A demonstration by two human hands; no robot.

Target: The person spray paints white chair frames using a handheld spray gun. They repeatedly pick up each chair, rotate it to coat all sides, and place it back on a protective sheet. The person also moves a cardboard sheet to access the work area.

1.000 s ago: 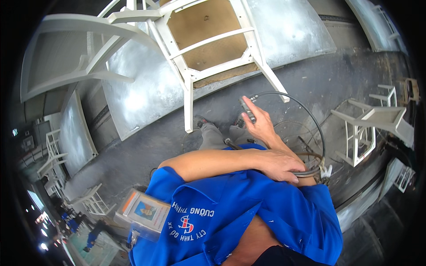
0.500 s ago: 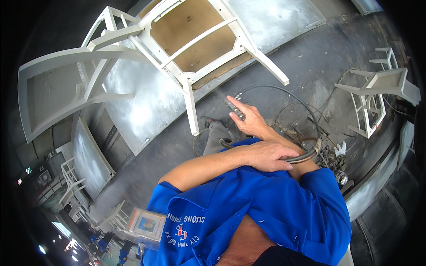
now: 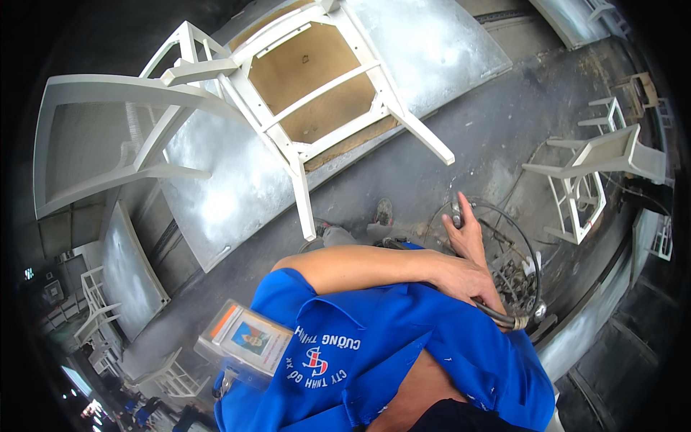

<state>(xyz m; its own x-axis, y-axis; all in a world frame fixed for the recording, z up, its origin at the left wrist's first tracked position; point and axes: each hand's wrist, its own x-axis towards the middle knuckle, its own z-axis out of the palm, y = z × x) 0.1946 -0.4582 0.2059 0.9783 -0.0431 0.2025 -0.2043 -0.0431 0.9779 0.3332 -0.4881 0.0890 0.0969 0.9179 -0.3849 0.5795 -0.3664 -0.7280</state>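
Item 1: dark hose (image 3: 497, 313), centre-right of frame, looping up in a thin arc and ending in a metal fitting at lower right. Our left hand (image 3: 461, 277), forearm crossing the chest from left to right, is clenched round the hose nr the fitting.

Item 2: small grey tool (image 3: 456, 216), slim, metal-looking, just above the hose loop. Our right hand (image 3: 469, 234) is wrapped round it, thumb along its side; exact kind of tool we can't tell.

Item 3: blue work shirt (image 3: 374, 360), lower centre, w/ a clear badge holder (image 3: 241, 338) carrying a card at lower left.

Item 4: our shoes (image 3: 381, 214), centre, on dusty grey floor (image 3: 489, 144).

Item 5: white chair frame (image 3: 324, 93), upper centre, upside down, brown seat underside showing, lying on a grey sheet panel (image 3: 432, 50).

Item 6: second white chair frame (image 3: 108, 144), upper left, tilted.

Item 7: small white stool frame (image 3: 590, 173), right, tipped on its side, well apart from the hands.

Item 8: more white frames (image 3: 97, 309), lower left edge, small and unclear.
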